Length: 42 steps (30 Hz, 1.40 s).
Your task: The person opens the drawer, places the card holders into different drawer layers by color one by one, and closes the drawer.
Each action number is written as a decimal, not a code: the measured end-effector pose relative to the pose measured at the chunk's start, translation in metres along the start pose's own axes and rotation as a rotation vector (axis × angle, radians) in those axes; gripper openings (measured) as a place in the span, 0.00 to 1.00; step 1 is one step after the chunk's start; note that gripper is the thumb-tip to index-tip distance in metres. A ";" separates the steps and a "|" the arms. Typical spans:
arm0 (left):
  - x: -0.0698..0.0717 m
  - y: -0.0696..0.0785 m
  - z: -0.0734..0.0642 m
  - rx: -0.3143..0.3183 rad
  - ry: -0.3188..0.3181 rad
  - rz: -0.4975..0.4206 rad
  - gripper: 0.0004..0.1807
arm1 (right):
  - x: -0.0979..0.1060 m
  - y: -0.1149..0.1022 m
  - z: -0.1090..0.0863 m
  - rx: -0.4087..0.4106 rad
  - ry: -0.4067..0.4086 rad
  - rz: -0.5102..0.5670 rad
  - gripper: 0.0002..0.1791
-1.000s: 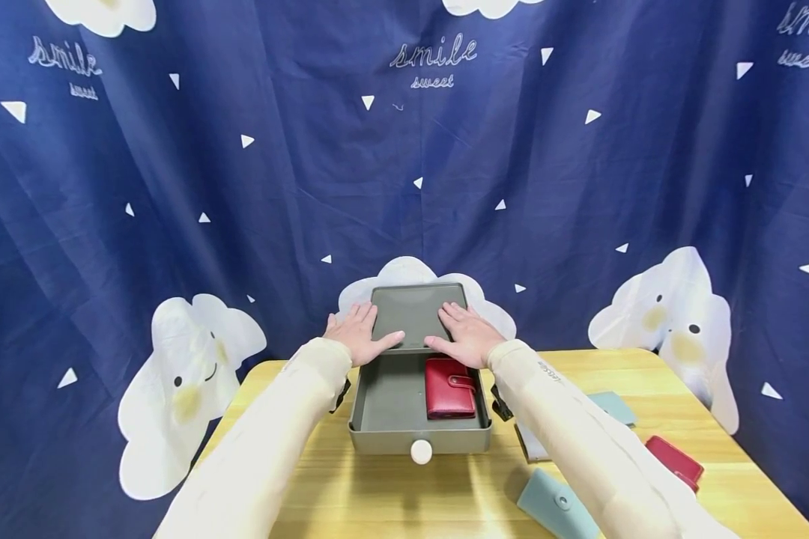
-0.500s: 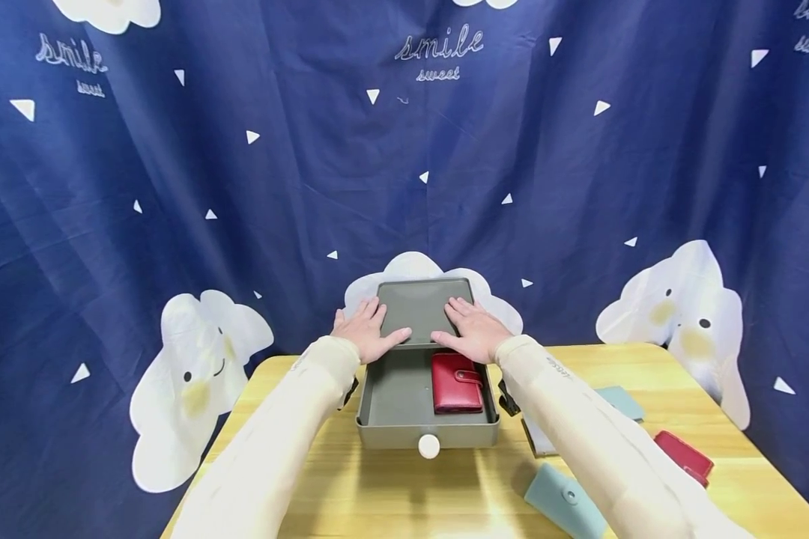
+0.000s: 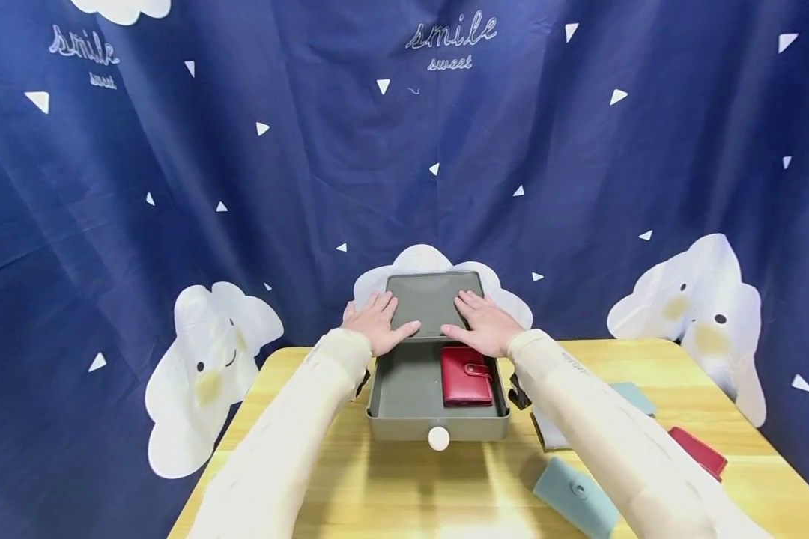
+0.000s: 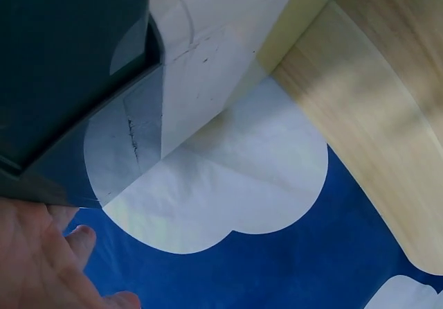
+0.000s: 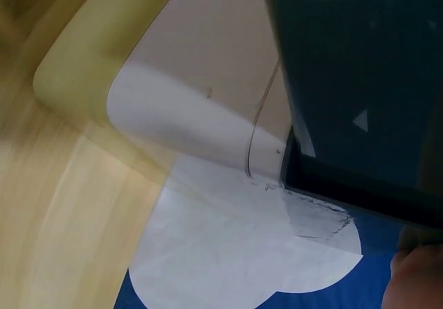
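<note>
A grey box (image 3: pixel 431 299) with its drawer (image 3: pixel 404 428) pulled out stands on the wooden table. Inside the drawer, at its right, lies a red wallet (image 3: pixel 460 378) with a snap strap; a round white knob (image 3: pixel 438 439) is on the front. My left hand (image 3: pixel 376 323) lies with spread fingers at the left edge of the box top, thumb pointing inward. Mirroring it, my right hand (image 3: pixel 488 326) rests along the right edge. In the wrist views, fingers of the left hand (image 4: pixel 41 260) and right hand (image 5: pixel 419 278) show beside the dark top panel. Neither hand holds anything.
Right of the box, partly behind the right sleeve, lie a light blue wallet (image 3: pixel 576 495) with a snap, a whitish flat item (image 3: pixel 554 433), another light blue item (image 3: pixel 634 397) and a second red wallet (image 3: pixel 697 451). A blue curtain (image 3: pixel 310 172) hangs behind the table (image 3: pixel 350 479).
The whole head view has shifted, so the box, hands and table appear slightly farther right and higher. Both hands keep their places on the box, and the drawer stays out.
</note>
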State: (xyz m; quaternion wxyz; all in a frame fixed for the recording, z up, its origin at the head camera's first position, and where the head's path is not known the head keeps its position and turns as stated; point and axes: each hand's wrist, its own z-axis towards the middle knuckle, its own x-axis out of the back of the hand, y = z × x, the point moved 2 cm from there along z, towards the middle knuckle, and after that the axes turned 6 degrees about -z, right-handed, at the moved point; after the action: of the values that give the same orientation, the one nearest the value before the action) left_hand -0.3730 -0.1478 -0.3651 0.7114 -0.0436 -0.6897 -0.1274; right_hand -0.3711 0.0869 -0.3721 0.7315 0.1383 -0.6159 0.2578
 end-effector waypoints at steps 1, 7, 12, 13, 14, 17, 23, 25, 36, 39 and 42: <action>0.001 0.002 0.001 -0.002 -0.002 -0.003 0.55 | 0.001 0.002 0.000 -0.001 0.002 0.003 0.52; 0.009 0.008 -0.001 0.002 -0.003 0.002 0.52 | 0.006 0.006 0.001 0.005 0.023 0.035 0.52; 0.015 0.013 -0.005 0.005 -0.010 0.012 0.49 | 0.013 0.004 -0.004 -0.003 0.021 0.091 0.49; 0.015 0.013 -0.005 0.005 -0.011 0.013 0.49 | 0.014 0.004 -0.005 -0.001 0.021 0.103 0.48; 0.015 0.013 -0.006 0.006 -0.012 0.016 0.49 | 0.015 0.004 -0.005 0.000 0.020 0.114 0.47; 0.015 0.014 -0.007 0.009 -0.010 0.020 0.48 | 0.018 0.003 -0.009 0.022 0.019 0.141 0.45; 0.017 0.013 -0.008 0.029 -0.004 0.023 0.48 | 0.027 0.005 -0.020 0.074 0.018 0.201 0.41; 0.017 0.013 -0.009 0.028 -0.004 0.022 0.48 | 0.029 0.006 -0.026 0.080 0.024 0.210 0.40; 0.010 0.007 -0.006 0.029 -0.004 0.022 0.49 | 0.052 0.007 -0.058 0.122 0.049 0.201 0.36; 0.006 0.004 -0.005 0.041 -0.004 0.022 0.50 | 0.060 0.008 -0.065 0.137 0.064 0.199 0.34; 0.005 0.003 -0.004 0.048 0.005 0.015 0.50 | 0.068 0.011 -0.073 0.140 0.085 0.204 0.32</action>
State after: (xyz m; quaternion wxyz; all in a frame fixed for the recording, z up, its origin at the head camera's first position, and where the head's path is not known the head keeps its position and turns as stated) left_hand -0.3683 -0.1464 -0.3601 0.7151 -0.0315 -0.6903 -0.1055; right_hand -0.3095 0.1484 -0.3219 0.7156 0.1148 -0.5756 0.3788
